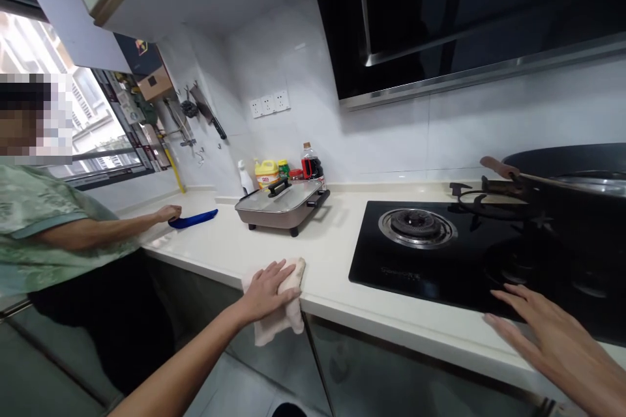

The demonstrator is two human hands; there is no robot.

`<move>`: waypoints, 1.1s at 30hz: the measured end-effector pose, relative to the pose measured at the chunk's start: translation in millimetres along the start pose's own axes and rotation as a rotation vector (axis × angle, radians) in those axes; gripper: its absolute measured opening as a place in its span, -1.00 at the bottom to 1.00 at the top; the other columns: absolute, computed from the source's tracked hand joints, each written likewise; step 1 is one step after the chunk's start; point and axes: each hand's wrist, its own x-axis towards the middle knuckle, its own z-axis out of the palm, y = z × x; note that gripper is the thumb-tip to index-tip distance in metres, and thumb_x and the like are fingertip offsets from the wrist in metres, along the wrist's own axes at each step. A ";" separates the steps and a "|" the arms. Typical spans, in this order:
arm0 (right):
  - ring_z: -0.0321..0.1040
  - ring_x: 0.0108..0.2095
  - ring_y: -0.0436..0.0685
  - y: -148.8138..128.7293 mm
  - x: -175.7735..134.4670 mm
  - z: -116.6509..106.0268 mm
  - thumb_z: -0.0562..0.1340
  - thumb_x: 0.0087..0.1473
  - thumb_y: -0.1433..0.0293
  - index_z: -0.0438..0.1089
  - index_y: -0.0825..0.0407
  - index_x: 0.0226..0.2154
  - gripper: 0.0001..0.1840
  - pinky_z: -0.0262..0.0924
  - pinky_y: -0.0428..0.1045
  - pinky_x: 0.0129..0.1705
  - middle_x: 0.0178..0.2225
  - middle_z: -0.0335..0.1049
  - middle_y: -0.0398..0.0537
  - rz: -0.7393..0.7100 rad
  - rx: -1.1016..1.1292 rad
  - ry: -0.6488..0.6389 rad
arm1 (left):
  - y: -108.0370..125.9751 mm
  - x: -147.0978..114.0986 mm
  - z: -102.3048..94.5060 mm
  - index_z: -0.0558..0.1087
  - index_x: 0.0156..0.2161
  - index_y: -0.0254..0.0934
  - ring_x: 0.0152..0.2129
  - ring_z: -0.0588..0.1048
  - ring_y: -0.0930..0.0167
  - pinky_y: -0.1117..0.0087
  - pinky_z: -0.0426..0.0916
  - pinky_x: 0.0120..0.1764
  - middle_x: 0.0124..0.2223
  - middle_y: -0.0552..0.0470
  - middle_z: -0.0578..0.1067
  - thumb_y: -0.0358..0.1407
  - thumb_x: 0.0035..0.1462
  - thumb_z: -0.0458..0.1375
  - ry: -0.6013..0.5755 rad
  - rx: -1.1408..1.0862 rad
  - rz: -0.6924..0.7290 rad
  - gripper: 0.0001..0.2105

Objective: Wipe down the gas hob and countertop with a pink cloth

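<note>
My left hand [267,293] presses a pale pink cloth [294,268] against the front edge of the white counter [220,251], with fingers and thumb laid over it. Part of the cloth hangs down over the cabinet front. At the lower right my right hand [552,332] is open, its fingers apart and nothing in it. It is over or just beside the front edge of the black gas hob [415,273]; whether it touches is unclear. Behind the cloth stands a lidded electric pan [278,208] on short feet.
A co-worker's hand [169,213] holds a blue cloth [195,218] on the counter at left. Bottles [310,159] line the wall. A large black wok [577,208] covers the hob's right side; a range hood [464,26] hangs above. A cleaver [210,111] hangs on the wall.
</note>
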 end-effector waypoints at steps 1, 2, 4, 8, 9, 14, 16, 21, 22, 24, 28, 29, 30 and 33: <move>0.23 0.26 0.47 -0.7 0.5 0.8 0.00 0.19 -0.24 0.47 0.04 0.10 -0.17 0.19 0.41 0.28 0.21 0.36 0.16 -0.006 -0.002 0.018 | 1.0 2.3 0.7 0.10 0.46 -0.09 0.45 -0.06 0.09 -0.05 -0.10 0.38 0.52 -0.08 -0.03 0.24 0.29 -0.09 -0.001 0.006 -0.004 -0.24; 0.25 0.24 0.48 -1.5 1.0 1.7 0.00 0.18 -0.25 0.48 0.05 0.08 -0.16 0.20 0.42 0.27 0.19 0.37 0.18 -0.014 -0.005 0.033 | 1.8 5.6 0.2 0.10 0.46 -0.09 0.45 -0.05 0.09 -0.05 -0.08 0.38 0.52 -0.09 -0.03 0.24 0.29 -0.10 -0.005 0.014 -0.005 -0.24; 0.28 0.21 0.51 -2.6 1.6 3.8 -0.01 0.16 -0.27 0.50 0.07 0.04 -0.14 0.22 0.44 0.24 0.16 0.40 0.22 -0.023 -0.011 0.064 | 3.9 14.8 -2.8 0.09 0.46 -0.08 0.45 -0.04 0.07 -0.05 -0.06 0.37 0.52 -0.09 -0.02 0.24 0.30 -0.11 -0.013 0.030 0.009 -0.24; 0.27 0.22 0.52 1.9 -1.3 6.7 0.03 0.14 -0.25 0.49 0.04 0.04 -0.18 0.22 0.45 0.24 0.17 0.40 0.20 -0.014 -0.008 0.068 | 13.3 44.9 -6.9 0.04 0.47 -0.09 0.45 -0.04 0.06 -0.06 -0.04 0.36 0.51 -0.08 -0.01 0.21 0.33 -0.16 -0.032 0.037 0.068 -0.26; 0.26 0.23 0.52 4.8 -2.7 6.5 0.05 0.14 -0.22 0.48 0.02 0.06 -0.22 0.20 0.45 0.25 0.19 0.39 0.18 -0.020 0.000 0.050 | 16.9 55.0 -6.7 0.03 0.48 -0.10 0.44 -0.03 0.06 -0.05 -0.04 0.36 0.51 -0.09 0.00 0.20 0.34 -0.17 -0.028 0.040 0.084 -0.27; 0.23 0.25 0.53 13.9 -3.5 0.3 0.15 0.14 -0.10 0.46 -0.11 0.09 -0.38 0.20 0.45 0.24 0.20 0.38 0.10 -0.092 0.038 -0.053 | 44.2 119.7 -2.9 0.13 0.43 -0.10 0.41 0.10 0.13 0.04 0.05 0.33 0.47 -0.10 0.15 0.12 0.37 -0.16 0.066 0.073 0.158 -0.36; 0.25 0.23 0.53 8.0 -0.3 -4.2 0.16 0.15 -0.10 0.48 -0.12 0.06 -0.41 0.22 0.46 0.22 0.17 0.41 0.11 -0.043 0.015 -0.033 | 59.3 149.0 -3.3 0.17 0.41 -0.10 0.38 0.16 0.14 0.07 0.07 0.31 0.44 -0.11 0.21 0.11 0.38 -0.15 0.099 0.069 0.160 -0.38; 0.27 0.23 0.43 -16.5 6.2 -18.8 0.07 0.24 -0.13 0.47 -0.10 0.07 -0.39 0.24 0.40 0.22 0.19 0.39 0.07 0.062 -0.010 -0.027 | 99.2 200.8 -10.7 0.29 0.32 -0.10 0.20 0.39 0.13 0.10 0.22 0.20 0.31 -0.16 0.38 0.06 0.39 -0.16 0.192 0.056 0.087 -0.46; 0.27 0.23 0.42 -19.0 6.9 -21.5 0.06 0.24 -0.13 0.47 -0.11 0.07 -0.39 0.24 0.39 0.22 0.19 0.38 0.06 0.069 -0.008 -0.044 | 105.6 203.9 -11.9 0.30 0.30 -0.12 0.19 0.40 0.12 0.09 0.23 0.18 0.29 -0.18 0.38 0.05 0.39 -0.16 0.216 0.053 0.071 -0.47; 0.27 0.24 0.40 -20.6 8.1 -25.6 0.06 0.25 -0.14 0.48 -0.12 0.07 -0.38 0.24 0.37 0.22 0.19 0.39 0.05 0.073 -0.004 -0.080 | 114.3 201.4 -13.0 0.33 0.27 -0.17 0.17 0.40 0.10 0.07 0.23 0.17 0.27 -0.24 0.38 0.03 0.39 -0.16 0.263 0.050 0.050 -0.47; 0.25 0.25 0.39 -20.0 9.4 -26.6 0.04 0.26 -0.11 0.49 -0.07 0.09 -0.37 0.23 0.37 0.24 0.20 0.37 0.07 0.069 0.004 -0.081 | 110.2 168.8 -13.0 0.45 0.17 -0.21 0.14 0.42 0.04 -0.08 0.14 0.20 0.20 -0.26 0.45 0.07 0.36 -0.14 0.271 0.066 0.055 -0.46; 0.25 0.25 0.39 -20.5 9.3 -25.6 0.03 0.26 -0.10 0.49 -0.05 0.09 -0.36 0.22 0.37 0.25 0.20 0.37 0.09 0.066 0.006 -0.063 | 105.0 157.2 -13.6 0.47 0.16 -0.17 0.15 0.42 0.03 -0.14 0.08 0.23 0.21 -0.23 0.46 0.10 0.35 -0.12 0.256 0.074 0.069 -0.45; 0.24 0.26 0.40 -21.2 9.0 -24.3 0.02 0.26 -0.10 0.50 -0.03 0.08 -0.34 0.21 0.38 0.26 0.20 0.38 0.10 0.061 0.007 -0.045 | 98.6 145.4 -14.5 0.47 0.17 -0.12 0.17 0.40 0.01 -0.21 0.01 0.25 0.24 -0.20 0.45 0.14 0.33 -0.11 0.236 0.083 0.091 -0.44; 0.22 0.27 0.42 -22.1 7.0 -20.6 0.02 0.24 -0.14 0.50 0.01 0.08 -0.29 0.19 0.40 0.27 0.21 0.37 0.13 0.049 0.006 -0.024 | 77.3 113.6 -17.2 0.34 0.31 0.04 0.28 0.27 -0.03 -0.31 -0.14 0.27 0.37 -0.12 0.34 0.24 0.28 -0.10 0.155 0.099 0.134 -0.37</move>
